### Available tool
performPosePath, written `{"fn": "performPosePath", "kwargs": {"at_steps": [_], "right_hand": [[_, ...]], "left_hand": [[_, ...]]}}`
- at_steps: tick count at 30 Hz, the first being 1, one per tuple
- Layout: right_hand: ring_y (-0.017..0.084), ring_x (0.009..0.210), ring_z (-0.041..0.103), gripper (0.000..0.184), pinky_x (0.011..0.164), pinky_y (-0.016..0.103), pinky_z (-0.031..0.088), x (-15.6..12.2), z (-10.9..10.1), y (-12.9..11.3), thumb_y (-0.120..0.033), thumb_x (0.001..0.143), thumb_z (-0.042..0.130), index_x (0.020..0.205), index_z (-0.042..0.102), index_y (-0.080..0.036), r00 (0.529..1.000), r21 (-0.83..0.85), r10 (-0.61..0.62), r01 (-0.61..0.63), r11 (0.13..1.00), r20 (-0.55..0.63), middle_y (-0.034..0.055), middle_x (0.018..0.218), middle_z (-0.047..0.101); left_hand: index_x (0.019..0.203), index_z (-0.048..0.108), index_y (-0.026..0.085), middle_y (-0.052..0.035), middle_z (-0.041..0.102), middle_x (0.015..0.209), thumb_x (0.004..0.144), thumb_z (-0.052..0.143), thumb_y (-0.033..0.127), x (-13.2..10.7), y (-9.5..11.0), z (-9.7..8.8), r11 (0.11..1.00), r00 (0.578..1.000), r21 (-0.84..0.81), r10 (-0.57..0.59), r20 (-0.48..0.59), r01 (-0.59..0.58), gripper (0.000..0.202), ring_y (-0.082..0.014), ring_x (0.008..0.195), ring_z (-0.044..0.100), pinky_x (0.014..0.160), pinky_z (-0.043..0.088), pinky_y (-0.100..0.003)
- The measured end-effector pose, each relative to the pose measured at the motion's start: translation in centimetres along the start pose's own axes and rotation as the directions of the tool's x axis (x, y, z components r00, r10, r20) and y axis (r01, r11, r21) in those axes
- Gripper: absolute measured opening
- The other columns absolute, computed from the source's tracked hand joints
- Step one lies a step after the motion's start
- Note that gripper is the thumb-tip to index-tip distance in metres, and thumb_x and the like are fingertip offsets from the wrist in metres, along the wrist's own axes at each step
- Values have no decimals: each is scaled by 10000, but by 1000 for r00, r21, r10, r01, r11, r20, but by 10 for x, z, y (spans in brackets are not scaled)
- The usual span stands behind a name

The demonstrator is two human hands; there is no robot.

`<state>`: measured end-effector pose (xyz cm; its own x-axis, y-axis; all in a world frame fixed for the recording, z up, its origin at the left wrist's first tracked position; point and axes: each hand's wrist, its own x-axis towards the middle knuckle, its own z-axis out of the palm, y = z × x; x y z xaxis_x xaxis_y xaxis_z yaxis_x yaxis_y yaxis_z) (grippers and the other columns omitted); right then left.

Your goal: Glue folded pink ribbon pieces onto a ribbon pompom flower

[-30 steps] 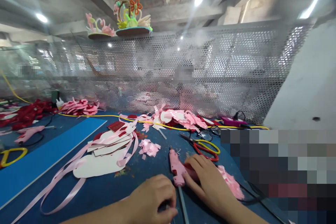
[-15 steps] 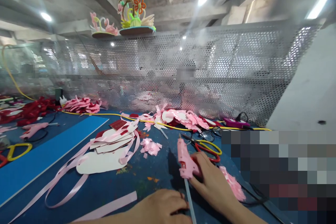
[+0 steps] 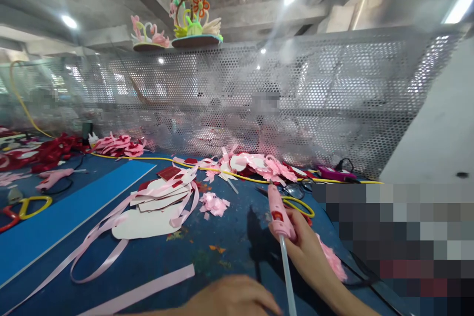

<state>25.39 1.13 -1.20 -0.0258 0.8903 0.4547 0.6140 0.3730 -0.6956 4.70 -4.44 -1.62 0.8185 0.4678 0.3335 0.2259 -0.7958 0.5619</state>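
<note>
My right hand [image 3: 301, 234] is wrapped round a pink hot glue gun [image 3: 277, 210], its nozzle pointing up and away. A long clear glue stick [image 3: 287, 271] sticks out of the gun's back. My left hand [image 3: 233, 296], slightly blurred, is at the bottom edge beside the glue stick. Its visible fingers stretch rightward, apparently around nothing; the rest is cut off. Left of that hand lies a loose strip of pink ribbon [image 3: 148, 289]. Farther off, white oval card pieces [image 3: 148, 222] are stacked with a pink ribbon [image 3: 98, 234] draped over them. A small heap of pink ribbon bits [image 3: 214, 204] sits nearby.
Yellow-and-red scissors [image 3: 301, 205] lie partly behind the glue gun. A yellow cable [image 3: 252, 177] crosses the table before a perforated metal screen [image 3: 222, 103]. Left are a blue board [image 3: 85, 212], another pink glue gun [image 3: 55, 177] and more scissors [image 3: 35, 207]. Pink ruffled ribbon [image 3: 333, 259] lies right.
My right hand has raised the glue gun and shifted it right, so it now covers more of the scissors. My left hand has dropped slightly lower and to the right.
</note>
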Motion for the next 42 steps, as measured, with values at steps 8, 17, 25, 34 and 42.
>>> {"fn": "performPosePath", "kwargs": {"at_steps": [8, 17, 25, 34, 42], "right_hand": [[192, 690, 541, 294, 606, 281, 443, 1, -1, 1, -467, 787, 494, 929, 510, -210, 998, 44, 29, -27, 999, -48, 24, 811, 600], [187, 710, 527, 268, 639, 278, 423, -1, 3, -10, -432, 765, 506, 918, 511, -212, 996, 126, 48, -37, 991, -78, 8, 807, 585], [172, 675, 510, 244, 614, 273, 401, -2, 3, -13, -385, 743, 514, 916, 500, -214, 998, 149, 54, -49, 988, -34, -9, 787, 573], [180, 694, 523, 210, 608, 275, 398, -3, 2, -14, -303, 729, 497, 915, 534, -213, 1000, 85, 25, -24, 996, -2, 0, 787, 596], [181, 688, 515, 202, 592, 276, 391, -3, 2, -15, -334, 751, 493, 907, 533, -212, 1000, 80, -2, 1, 997, 11, 9, 798, 590]], "left_hand": [[870, 676, 208, -27, 675, 886, 846, 482, 290, -7, -42, -104, 832, 791, 90, -479, -380, 548, 212, -171, 794, 606, 692, 442, -245], [1063, 639, 246, -51, 592, 950, 727, 625, 438, 9, -90, -78, 758, 771, 239, -489, -409, 607, 387, -240, 904, 562, 778, 420, -321], [856, 657, 218, -26, 619, 850, 894, 407, 301, 21, -96, -72, 796, 757, 203, -413, -507, 570, 267, -191, 831, 574, 742, 409, -291], [885, 694, 239, -29, 634, 920, 870, 444, 351, 15, -100, -64, 850, 682, 45, -388, -621, 524, 274, -201, 912, 582, 843, 428, -319], [885, 646, 190, -20, 686, 788, 840, 468, 340, 14, -104, -66, 835, 543, -187, -490, -682, 518, 237, -163, 615, 637, 602, 496, -267]]}}
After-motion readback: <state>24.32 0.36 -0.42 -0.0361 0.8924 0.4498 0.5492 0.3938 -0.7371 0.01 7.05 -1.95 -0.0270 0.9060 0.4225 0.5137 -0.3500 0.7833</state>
